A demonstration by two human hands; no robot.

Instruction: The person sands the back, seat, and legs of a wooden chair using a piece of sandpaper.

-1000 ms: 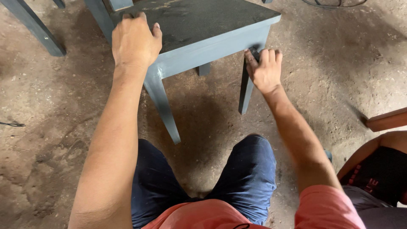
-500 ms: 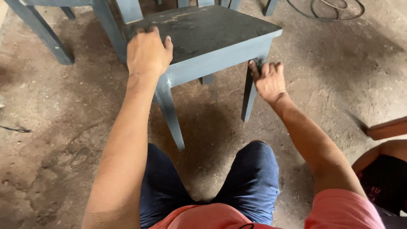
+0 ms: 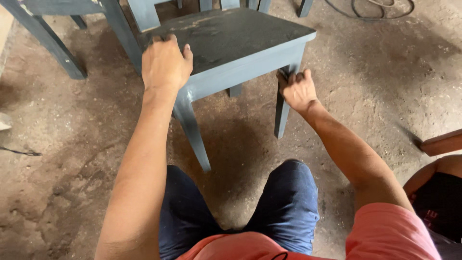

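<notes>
While the grey-painted chair stands on the dirt floor just ahead of the knees, it is gripped at two places. Left hand: laid over the near left corner of the seat, fingers curled down onto the dark top, thumb at the front rail; closed on the seat corner. Right hand: set against the top of the front right leg, just under the seat's near right corner, fingers wrapped partly round it; a narrow hold, though whether the leg is fully clasped cannot be told.

Step in hand, as judged: the chair is being steadied or shifted by seat and leg, all visible legs still on the floor. A further move would call for a firm clasp at the leg and an even pull from both arms, so that the chair is not tipped.

Pose: left arm stretched nearly straight forward; right arm bent slightly outward at the elbow, wrist turned inward.

Nearby: a second grey frame at the far left; a cable on the floor beyond.
</notes>
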